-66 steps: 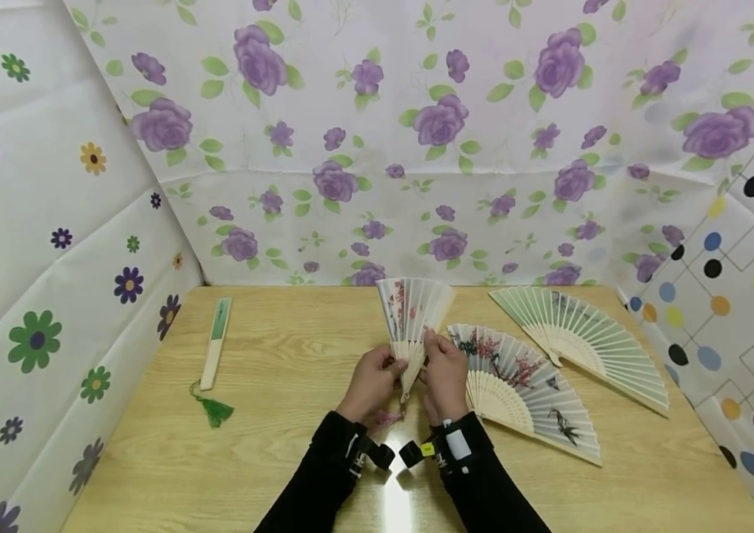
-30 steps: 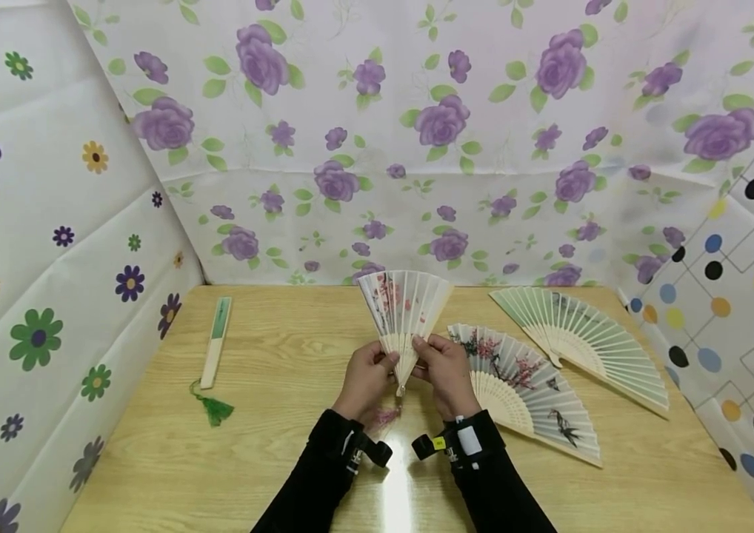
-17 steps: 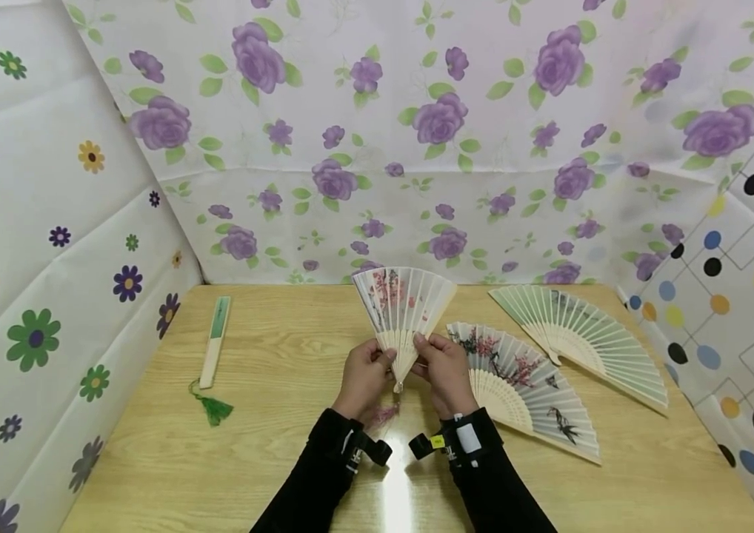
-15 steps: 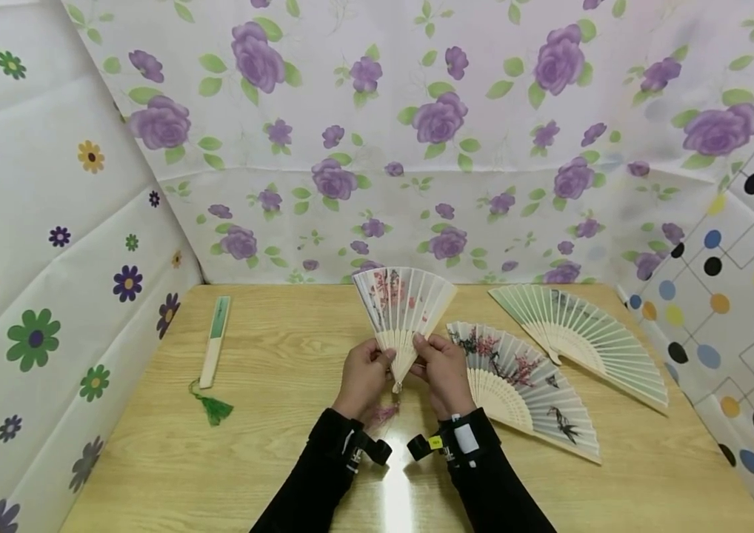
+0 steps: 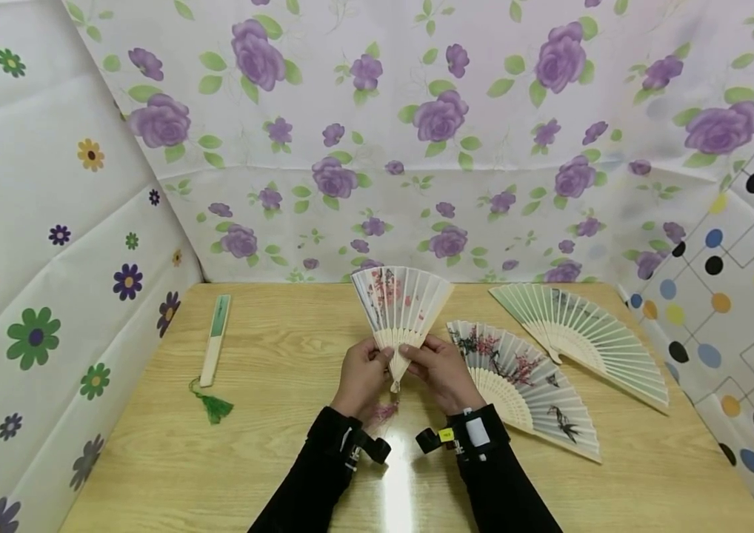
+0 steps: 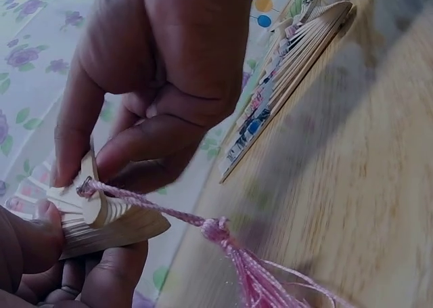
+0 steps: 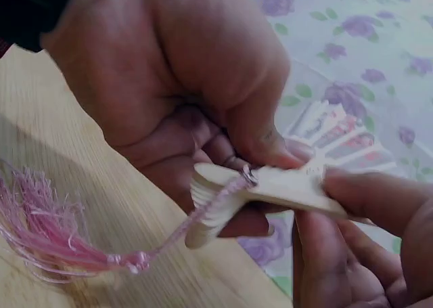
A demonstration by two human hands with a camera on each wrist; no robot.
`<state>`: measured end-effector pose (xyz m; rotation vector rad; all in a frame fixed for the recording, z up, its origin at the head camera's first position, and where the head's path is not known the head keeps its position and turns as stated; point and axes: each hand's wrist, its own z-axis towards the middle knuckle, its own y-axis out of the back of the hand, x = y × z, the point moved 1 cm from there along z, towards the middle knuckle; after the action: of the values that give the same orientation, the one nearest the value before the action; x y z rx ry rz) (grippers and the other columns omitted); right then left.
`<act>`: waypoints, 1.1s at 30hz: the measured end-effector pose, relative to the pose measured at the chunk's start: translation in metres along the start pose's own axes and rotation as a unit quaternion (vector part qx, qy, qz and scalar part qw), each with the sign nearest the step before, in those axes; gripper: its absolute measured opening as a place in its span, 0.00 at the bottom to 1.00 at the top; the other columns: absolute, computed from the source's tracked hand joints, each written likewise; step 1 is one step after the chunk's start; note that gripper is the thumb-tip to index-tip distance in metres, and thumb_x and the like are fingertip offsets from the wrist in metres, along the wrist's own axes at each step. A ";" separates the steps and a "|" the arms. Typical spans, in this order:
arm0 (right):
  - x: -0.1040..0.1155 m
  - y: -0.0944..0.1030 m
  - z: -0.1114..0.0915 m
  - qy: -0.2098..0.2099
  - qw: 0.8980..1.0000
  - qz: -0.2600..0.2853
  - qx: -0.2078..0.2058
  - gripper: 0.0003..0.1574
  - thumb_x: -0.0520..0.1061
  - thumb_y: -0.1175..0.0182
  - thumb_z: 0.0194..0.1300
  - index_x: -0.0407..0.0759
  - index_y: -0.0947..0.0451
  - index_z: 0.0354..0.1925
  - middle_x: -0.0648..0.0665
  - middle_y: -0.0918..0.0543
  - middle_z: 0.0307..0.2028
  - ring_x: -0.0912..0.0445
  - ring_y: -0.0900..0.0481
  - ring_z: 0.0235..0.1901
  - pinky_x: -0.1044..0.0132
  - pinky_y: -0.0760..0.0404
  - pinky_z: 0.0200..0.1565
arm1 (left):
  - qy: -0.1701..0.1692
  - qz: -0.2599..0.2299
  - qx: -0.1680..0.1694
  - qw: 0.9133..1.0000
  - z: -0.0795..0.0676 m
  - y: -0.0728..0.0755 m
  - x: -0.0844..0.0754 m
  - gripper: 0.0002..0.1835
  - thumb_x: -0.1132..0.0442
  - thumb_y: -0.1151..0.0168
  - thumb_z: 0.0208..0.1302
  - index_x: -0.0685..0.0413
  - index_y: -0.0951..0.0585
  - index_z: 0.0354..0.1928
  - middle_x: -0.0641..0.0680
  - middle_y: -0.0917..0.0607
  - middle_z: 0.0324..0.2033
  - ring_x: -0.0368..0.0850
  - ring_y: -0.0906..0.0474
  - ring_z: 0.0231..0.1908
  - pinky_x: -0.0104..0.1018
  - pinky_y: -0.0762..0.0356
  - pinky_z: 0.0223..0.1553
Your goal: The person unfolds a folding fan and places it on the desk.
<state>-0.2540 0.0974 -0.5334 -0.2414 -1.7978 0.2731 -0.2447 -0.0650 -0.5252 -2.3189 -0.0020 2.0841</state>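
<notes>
Right hand [image 5: 445, 372] shifted grip inward | with left hand [image 5: 360, 377], pinches pleated, wedge-shaped fan [image 5: 404, 305]

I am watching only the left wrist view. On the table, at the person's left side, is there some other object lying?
Observer: Yes. The head view shows a closed fan with a green tassel there.
Operator: Thank you. In my picture the held fan is cut off at the edge. How wide is it spread?
Observer: Only partly: in the head view it is narrower than the blossom fan and the pale green fan.
</notes>
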 end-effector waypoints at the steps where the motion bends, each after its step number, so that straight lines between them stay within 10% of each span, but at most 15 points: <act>1: 0.000 0.001 0.001 -0.007 1.000 -0.003 0.007 0.20 0.36 0.36 0.85 0.29 0.16 0.69 0.54 0.06 0.43 0.64 0.08 0.38 0.75 0.07 0.45 | 0.001 -0.002 0.002 1.000 0.000 0.000 0.000 0.15 0.69 0.40 0.86 0.74 0.15 0.63 0.65 0.07 0.45 0.37 0.16 0.38 0.25 0.15 0.37; 33: 0.004 -0.002 -0.004 0.012 0.999 -0.030 -0.023 0.23 0.42 0.38 0.88 0.29 0.17 0.71 0.51 0.06 0.44 0.60 0.06 0.42 0.71 0.05 0.45 | 0.026 -0.044 0.011 0.999 0.002 0.005 0.002 0.13 0.68 0.38 0.86 0.71 0.13 0.60 0.50 0.14 0.37 0.39 0.15 0.37 0.28 0.10 0.33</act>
<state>-0.2511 0.0974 -0.5280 -0.2219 -1.7849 0.1868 -0.2465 -0.0702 -0.5271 -2.3151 -0.0771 1.9733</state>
